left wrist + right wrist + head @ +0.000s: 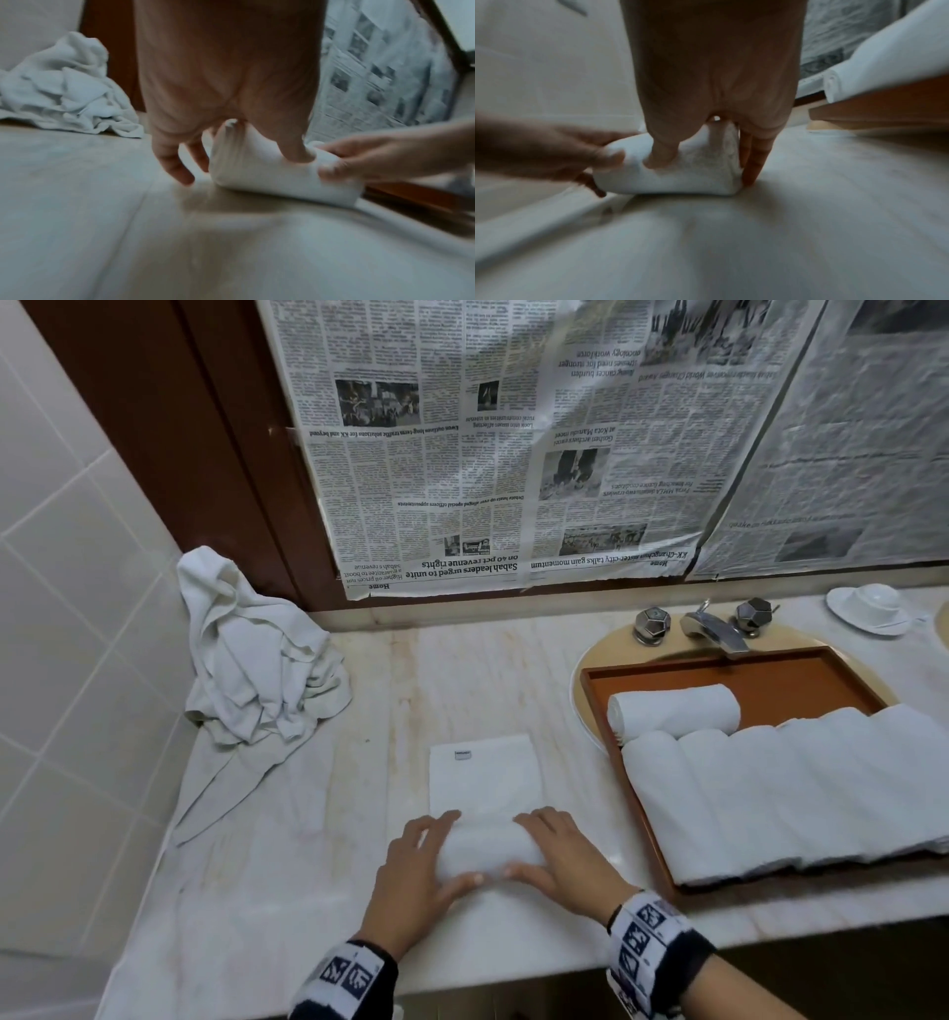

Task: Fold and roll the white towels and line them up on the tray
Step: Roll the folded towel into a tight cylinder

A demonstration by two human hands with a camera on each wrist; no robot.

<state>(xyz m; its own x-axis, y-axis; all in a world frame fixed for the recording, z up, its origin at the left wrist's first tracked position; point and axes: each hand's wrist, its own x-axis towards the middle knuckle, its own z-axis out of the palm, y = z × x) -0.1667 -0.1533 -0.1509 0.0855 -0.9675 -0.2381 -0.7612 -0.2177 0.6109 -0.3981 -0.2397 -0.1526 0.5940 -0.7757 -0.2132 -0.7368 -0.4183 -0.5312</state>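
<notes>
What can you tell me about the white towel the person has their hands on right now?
The half-rolled towel is white terry cloth, folded into a narrow strip on the marble counter. Its near end is wound into a thick roll; the far part lies flat, with a small dark label at one far corner. The left hand and right hand grip the roll's two ends, thumbs pressing its near side, fingers over the top. It lies left of the brown tray, not touching it.

Dim, soft light; blurred wrist views

Both hands (493,860) grip folded towel (485,793) (half-rolled).
</notes>
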